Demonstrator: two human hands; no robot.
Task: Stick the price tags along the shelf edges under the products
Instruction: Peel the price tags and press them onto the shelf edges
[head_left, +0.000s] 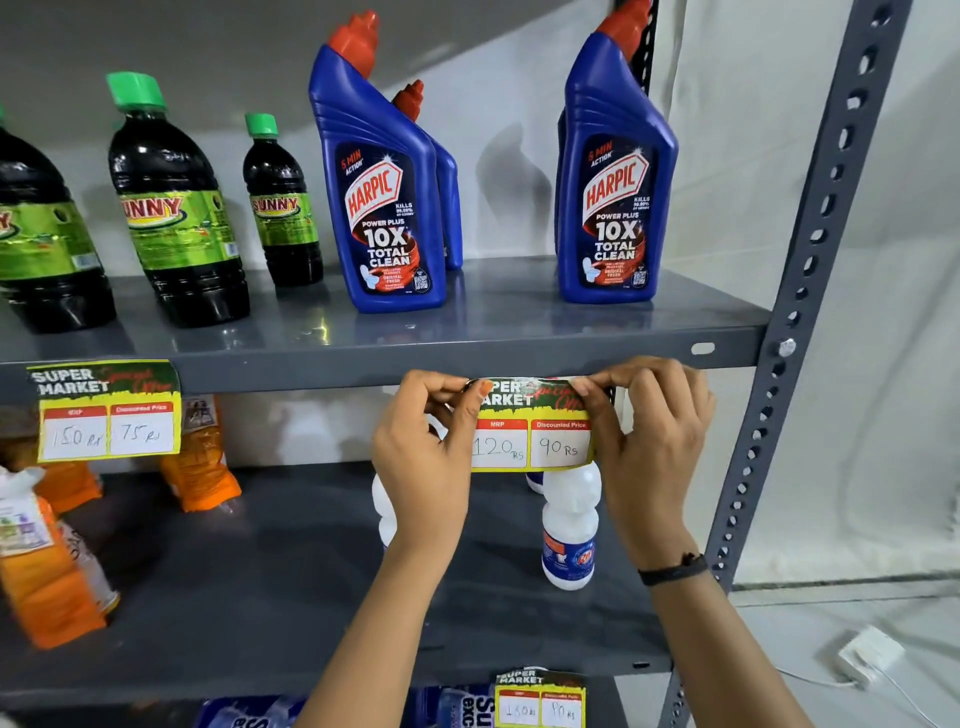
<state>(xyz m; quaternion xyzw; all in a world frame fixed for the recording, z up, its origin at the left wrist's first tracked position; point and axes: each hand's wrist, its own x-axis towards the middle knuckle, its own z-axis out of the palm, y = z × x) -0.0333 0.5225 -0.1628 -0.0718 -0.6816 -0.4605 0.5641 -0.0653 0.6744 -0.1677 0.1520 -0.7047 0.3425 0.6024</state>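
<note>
Fingers of the left hand (423, 447) and right hand (652, 423) pinch the top corners of a price tag (532, 434), pressed against the grey shelf edge (322, 366) just below the Harpic bottles (379, 176).

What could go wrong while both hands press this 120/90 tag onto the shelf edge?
The price tag is held only at its top corners by the left hand and right hand, so it may stick crooked or crease. It also sits between the two Harpic bottles, so which product it prices may look unclear.

Bottles (382, 197) on shelf (467, 332) above tag (530, 436)
</note>
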